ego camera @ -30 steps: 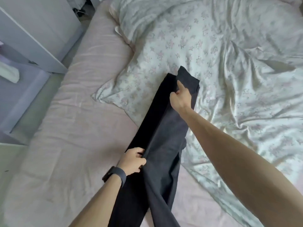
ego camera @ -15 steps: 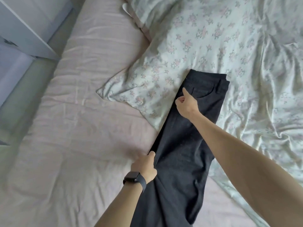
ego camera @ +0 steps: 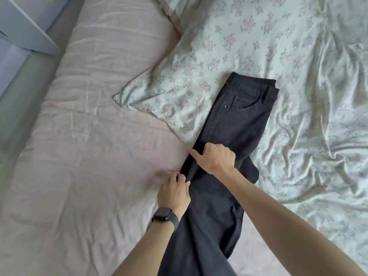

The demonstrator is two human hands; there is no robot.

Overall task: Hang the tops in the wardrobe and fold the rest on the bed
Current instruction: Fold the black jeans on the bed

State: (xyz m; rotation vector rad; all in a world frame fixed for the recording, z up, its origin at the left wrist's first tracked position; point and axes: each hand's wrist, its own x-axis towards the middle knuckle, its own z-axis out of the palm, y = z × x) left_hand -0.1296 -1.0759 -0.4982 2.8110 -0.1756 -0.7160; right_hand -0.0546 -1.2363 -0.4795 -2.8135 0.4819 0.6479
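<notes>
Black jeans [ego camera: 237,124] lie folded lengthwise on the bed, waistband at the far end on the floral duvet [ego camera: 298,76], legs running toward me and out of view at the bottom. My right hand [ego camera: 216,157] sits on the thigh part at the left edge, fingers curled into the fabric and thumb pointing left. Just below it, my left hand [ego camera: 175,191], with a ring and a dark watch on its wrist, grips the same left edge, its fingertips tucked at the cloth.
The pink sheet [ego camera: 89,136] covers the left half of the bed. A corner of the duvet lies on it beside the jeans. A grey-white furniture edge [ego camera: 29,26] and the floor strip run along the far left.
My right hand has slid from near the waistband down to the thigh, close to my left hand. The jeans now lie flat with the front pocket facing up.
</notes>
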